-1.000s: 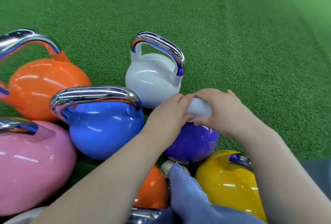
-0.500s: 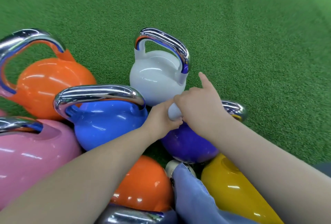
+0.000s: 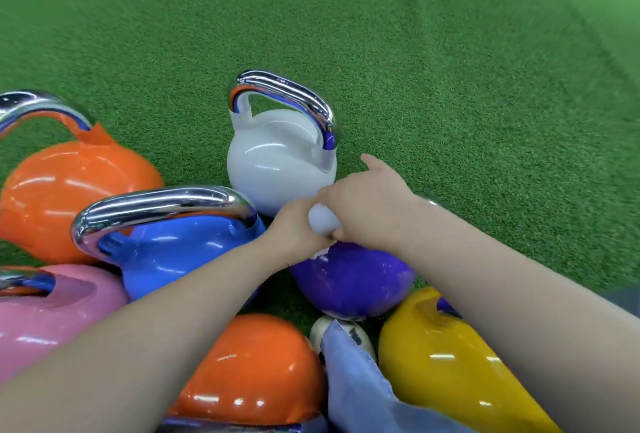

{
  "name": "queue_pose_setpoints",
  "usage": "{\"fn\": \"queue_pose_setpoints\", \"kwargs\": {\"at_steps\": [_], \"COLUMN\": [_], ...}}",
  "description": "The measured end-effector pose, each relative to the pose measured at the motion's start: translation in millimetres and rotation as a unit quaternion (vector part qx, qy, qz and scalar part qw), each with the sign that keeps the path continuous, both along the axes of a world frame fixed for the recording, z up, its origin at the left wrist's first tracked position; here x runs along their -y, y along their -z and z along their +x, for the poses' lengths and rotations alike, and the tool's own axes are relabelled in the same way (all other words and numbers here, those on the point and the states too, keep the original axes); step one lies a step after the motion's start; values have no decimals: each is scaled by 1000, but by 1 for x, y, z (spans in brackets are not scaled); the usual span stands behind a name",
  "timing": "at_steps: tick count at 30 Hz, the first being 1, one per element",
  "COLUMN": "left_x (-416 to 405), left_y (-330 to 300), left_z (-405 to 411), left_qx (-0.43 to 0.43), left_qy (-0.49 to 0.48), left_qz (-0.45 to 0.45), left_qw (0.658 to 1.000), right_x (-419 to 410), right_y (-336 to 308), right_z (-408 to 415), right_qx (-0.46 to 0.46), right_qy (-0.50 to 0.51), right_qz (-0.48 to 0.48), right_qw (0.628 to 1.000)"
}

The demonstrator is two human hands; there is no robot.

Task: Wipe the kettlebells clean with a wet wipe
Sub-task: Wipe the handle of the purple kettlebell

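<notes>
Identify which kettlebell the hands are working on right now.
The purple kettlebell: both the left hand and right hand meet right over its top, holding a white wet wipe. No other kettlebell has a hand over it.

Kettlebells (image 3: 280, 169) clustered on turf (image 3: 450, 68), hands (image 3: 367, 210) above them

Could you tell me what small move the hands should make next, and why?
Probably slide the wet wipe along the purple kettlebell handle: both the left hand and the right hand already grip the wipe there, above the purple body.
</notes>
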State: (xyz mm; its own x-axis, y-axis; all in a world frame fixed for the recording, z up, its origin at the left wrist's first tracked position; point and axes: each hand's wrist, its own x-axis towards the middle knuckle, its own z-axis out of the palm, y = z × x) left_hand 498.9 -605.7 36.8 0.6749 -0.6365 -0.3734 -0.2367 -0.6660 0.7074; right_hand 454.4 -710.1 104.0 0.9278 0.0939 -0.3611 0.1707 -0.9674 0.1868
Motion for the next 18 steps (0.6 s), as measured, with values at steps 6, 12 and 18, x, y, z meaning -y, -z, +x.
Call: {"fn": "queue_pose_setpoints", "kwargs": {"at_steps": [6, 12, 18], "left_x": [38, 86, 127], "left_y": [-42, -55, -54], "left_z": [5, -11, -32], "left_qx": [179, 271, 295], "left_qy": [228, 298, 322], "left_qz": [113, 209, 265], "left_qw": [950, 891, 860], "right_x": [51, 90, 111], "right_y": [3, 14, 41], "right_z": [-34, -55, -65], "right_qx": [13, -4, -2], "right_qy": [113, 231, 312], "right_qz": [97, 276, 395], "right_qw": [989, 933, 864]}}
